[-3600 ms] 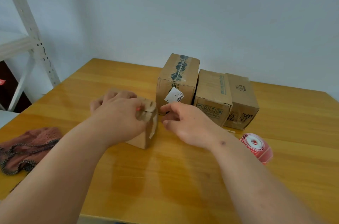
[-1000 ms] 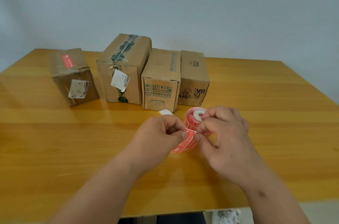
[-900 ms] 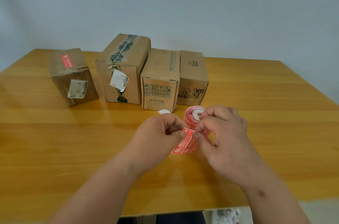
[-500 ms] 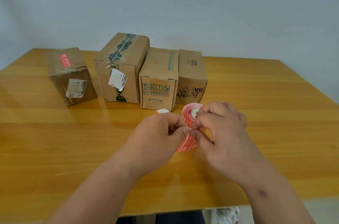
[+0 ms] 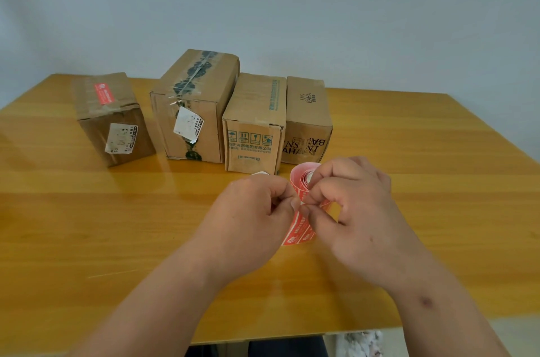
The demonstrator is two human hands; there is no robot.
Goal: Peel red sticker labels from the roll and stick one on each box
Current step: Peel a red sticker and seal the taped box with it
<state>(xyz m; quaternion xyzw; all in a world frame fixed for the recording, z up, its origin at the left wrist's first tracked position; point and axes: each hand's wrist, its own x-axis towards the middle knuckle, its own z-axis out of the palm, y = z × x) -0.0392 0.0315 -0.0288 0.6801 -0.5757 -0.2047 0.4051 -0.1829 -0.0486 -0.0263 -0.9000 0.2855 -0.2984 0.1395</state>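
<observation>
Two bare hands up front, meeting over the wooden table [image 5: 87,225]. The left hand [image 5: 251,219] has its fingers curled, thumb and forefinger pinching the loose strip [image 5: 298,232] of red labels. The right hand [image 5: 359,210] is curled too, its fingertips nipping the same strip right beside the left thumb, while its other fingers wrap round the one sticker roll [image 5: 302,178], held just above the tabletop. The strip hangs down from the pinch, white print showing on red.

Just behind the left knuckles, one small white scrap [image 5: 261,173] lies on the table.

Further back, four cardboard boxes in a row. On the right, three stand side by side, touching: the BAHA box [image 5: 306,120], the box with handling symbols [image 5: 254,123], and the tall box with dark tape [image 5: 195,102], which wears a peeling white label. Set apart at far left, the fourth box [image 5: 114,118] carries one red sticker [image 5: 103,93] on top and a white label on its front.
</observation>
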